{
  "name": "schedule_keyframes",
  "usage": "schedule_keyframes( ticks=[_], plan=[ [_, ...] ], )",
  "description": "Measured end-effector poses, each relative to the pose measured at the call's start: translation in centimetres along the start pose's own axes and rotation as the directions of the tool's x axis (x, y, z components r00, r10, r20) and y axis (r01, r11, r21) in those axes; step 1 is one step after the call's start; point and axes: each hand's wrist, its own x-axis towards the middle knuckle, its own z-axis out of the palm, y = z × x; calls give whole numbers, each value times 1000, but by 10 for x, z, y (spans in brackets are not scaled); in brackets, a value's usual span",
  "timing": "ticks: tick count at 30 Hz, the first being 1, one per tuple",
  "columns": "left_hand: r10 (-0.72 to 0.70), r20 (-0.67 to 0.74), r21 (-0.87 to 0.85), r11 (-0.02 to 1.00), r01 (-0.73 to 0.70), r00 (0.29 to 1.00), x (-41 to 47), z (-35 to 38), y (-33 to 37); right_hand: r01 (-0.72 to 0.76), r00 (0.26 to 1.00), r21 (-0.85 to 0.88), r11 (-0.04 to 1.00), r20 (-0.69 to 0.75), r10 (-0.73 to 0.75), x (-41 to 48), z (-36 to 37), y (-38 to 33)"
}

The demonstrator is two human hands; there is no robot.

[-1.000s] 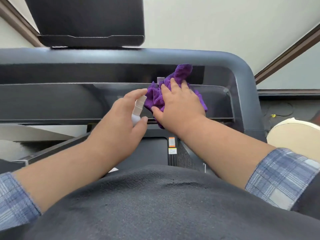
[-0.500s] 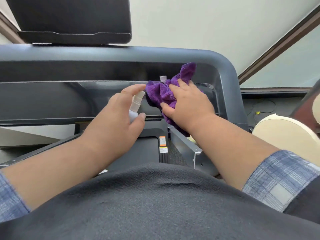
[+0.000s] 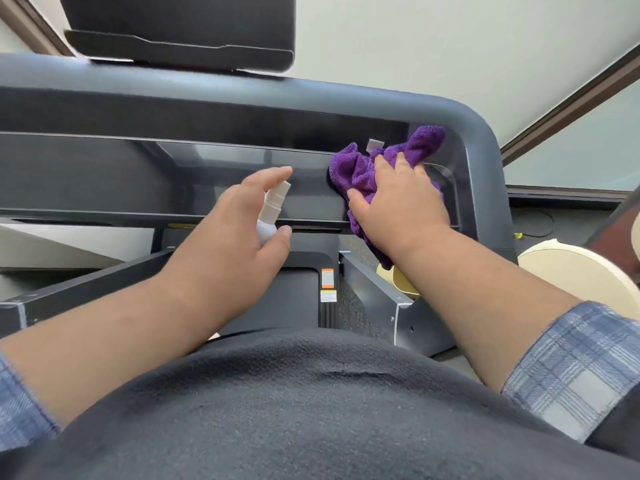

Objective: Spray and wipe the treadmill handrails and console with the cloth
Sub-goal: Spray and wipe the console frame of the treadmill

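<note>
Pale wall behind; treadmill console (image 3: 173, 181) fills my view. Right hand (image 3: 398, 209), fingers nearly flat, presses the purple cloth (image 3: 356, 171) into the console's right corner beside the handrail (image 3: 485, 161). Left hand (image 3: 225, 247) grips the spray bottle (image 3: 272, 213), forefinger raised over the nozzle (ready to spritz, I judge).

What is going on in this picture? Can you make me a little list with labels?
Place: a treadmill, seen from above by the person cleaning it
Left hand: holds a small white spray bottle, tilted toward the console
Right hand: presses a purple cloth on the console's right end
Handrail: grey bar curving round just beyond the cloth
Above: a dark screen
Sleeves: blue plaid
</note>
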Motion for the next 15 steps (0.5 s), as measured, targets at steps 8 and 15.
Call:
schedule_keyframes(
  ticks=[8, 15],
  plan=[
    [-28, -51, -6, 1000, 28, 998, -22, -39, -49, 115, 993, -48, 992, -5, -115, 5, 3, -99],
    [-89, -115, -16, 996, 88, 989, -49, -95, -104, 224, 974, -64, 972, -8, -225, 2, 6, -208]
  ],
)
